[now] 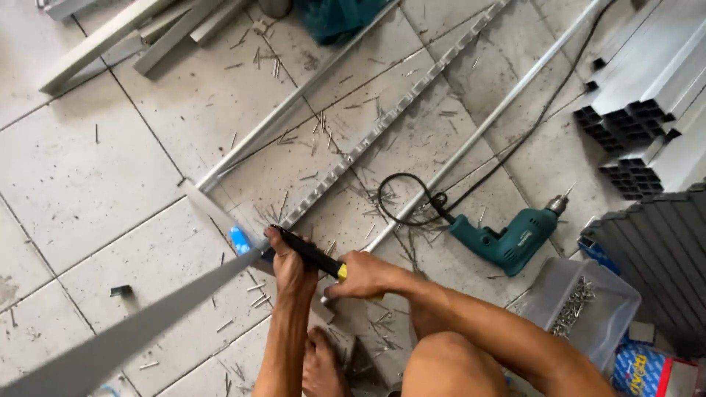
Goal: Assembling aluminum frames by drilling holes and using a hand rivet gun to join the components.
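Our left hand [288, 261] and right hand [365, 274] side by side, fingers wrapped around the black riveter handles [312, 254], pressing them together, grey metal strip [147, 323] just beside.

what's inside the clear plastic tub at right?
The clear plastic tub holds a heap of small silvery fasteners, likely rivets or screws. Its cloudy walls hide anything deeper, and the person's leg covers its lower-left corner.

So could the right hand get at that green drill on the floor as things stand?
Probably yes, once it lets go. The right hand is wrapped around the black and yellow tool handle, so it is busy. The drill lies just to its right on bare tile, with only its cord and scattered rivets nearby.
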